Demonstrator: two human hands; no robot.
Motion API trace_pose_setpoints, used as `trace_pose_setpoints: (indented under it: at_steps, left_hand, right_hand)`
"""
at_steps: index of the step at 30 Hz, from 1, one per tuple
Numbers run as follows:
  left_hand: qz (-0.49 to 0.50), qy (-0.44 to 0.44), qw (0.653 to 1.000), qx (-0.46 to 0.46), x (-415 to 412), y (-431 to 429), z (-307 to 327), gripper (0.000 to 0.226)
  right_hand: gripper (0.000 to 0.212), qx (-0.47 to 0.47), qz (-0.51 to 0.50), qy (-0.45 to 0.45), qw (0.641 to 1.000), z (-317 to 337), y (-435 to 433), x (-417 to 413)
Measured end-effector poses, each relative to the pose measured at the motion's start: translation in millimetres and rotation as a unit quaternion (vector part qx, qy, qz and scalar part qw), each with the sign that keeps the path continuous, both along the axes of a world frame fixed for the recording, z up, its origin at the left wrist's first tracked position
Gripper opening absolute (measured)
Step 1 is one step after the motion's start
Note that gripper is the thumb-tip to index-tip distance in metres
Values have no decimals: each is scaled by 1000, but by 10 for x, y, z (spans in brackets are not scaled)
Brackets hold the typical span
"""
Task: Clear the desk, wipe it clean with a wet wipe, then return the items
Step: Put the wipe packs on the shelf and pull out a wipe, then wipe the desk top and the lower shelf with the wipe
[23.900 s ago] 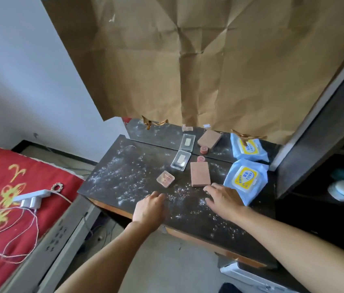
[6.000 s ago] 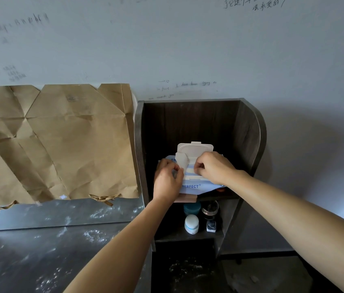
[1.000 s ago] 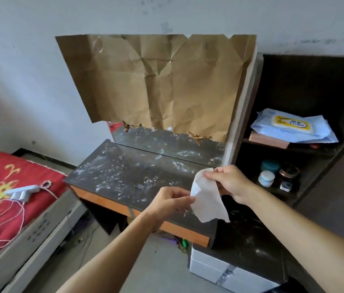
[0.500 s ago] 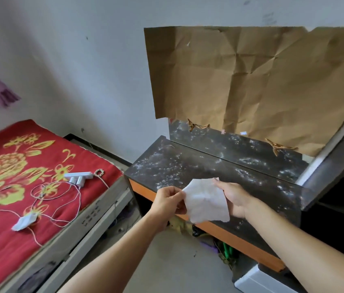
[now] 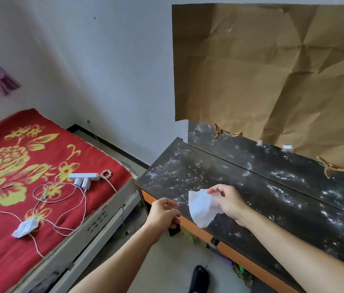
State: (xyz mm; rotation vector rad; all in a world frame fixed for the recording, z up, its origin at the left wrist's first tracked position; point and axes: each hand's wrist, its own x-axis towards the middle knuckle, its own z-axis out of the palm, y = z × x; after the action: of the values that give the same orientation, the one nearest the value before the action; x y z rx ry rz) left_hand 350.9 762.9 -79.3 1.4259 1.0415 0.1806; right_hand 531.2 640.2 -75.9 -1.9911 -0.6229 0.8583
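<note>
The dark desk (image 5: pixel 196 170) is bare of items and speckled with white dust, with an orange front edge. My right hand (image 5: pixel 229 200) pinches a white wet wipe (image 5: pixel 200 208) that hangs over the desk's front left part. My left hand (image 5: pixel 163 212) hovers just left of the wipe, apart from it, fingers curled together and holding nothing.
Creased brown paper (image 5: pixel 262 77) covers the mirror behind the desk. At the left is a bed with a red flowered cover (image 5: pixel 8 166), carrying a white power strip (image 5: pixel 84 178), cables and a crumpled tissue (image 5: pixel 25 227). A dark shoe (image 5: pixel 198 278) lies on the floor below.
My left hand has let go of the wipe, which now hangs from my right hand alone. The view has swung slightly left and down.
</note>
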Motion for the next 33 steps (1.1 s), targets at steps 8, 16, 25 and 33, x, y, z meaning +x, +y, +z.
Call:
trace_pose_setpoints:
  at_steps: [8,16,25,33]
  left_hand:
    - [38,134,987,85,336,1296,-284,13]
    - [12,191,971,142,699,2036,-533,13]
    - [-118,237,946,187,1072,2968,-1128,10]
    - [-234,218,940,120,1323,3323,-1653,33]
  right_hand:
    - [39,-26,21,-60,998,-307,1389,984]
    - [35,-1,55,-45,997,-413,2773,1519]
    - [42,-149,-4,-108,983,-1039,3554,1771]
    - [34,-221,25,-387,895,-1361,3283,1389]
